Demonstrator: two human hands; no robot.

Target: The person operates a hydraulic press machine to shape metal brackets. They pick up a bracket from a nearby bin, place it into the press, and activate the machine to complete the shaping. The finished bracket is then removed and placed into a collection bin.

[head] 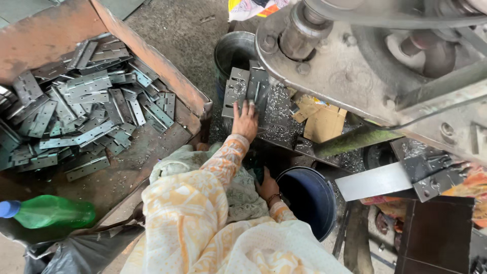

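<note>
My left hand [245, 121] reaches forward onto the machine's bed. Its fingers lie over the lower edge of an open grey metal hinge [237, 86] that rests there among metal shavings. My right hand [267, 185], with a bracelet at the wrist, is low beside the rim of a dark blue bucket [324, 223]. Its fingers dip into the dark gap by my lap and are hidden. Both arms wear orange and white patterned sleeves.
A rusty tray [152, 56] at the left holds a heap of several grey hinges [86, 101]. A green plastic bottle [50, 211] lies below it. A grey metal bucket [228, 50] stands behind the bed. The large press machine [365, 61] fills the upper right, with cardboard scraps [322, 122] beneath.
</note>
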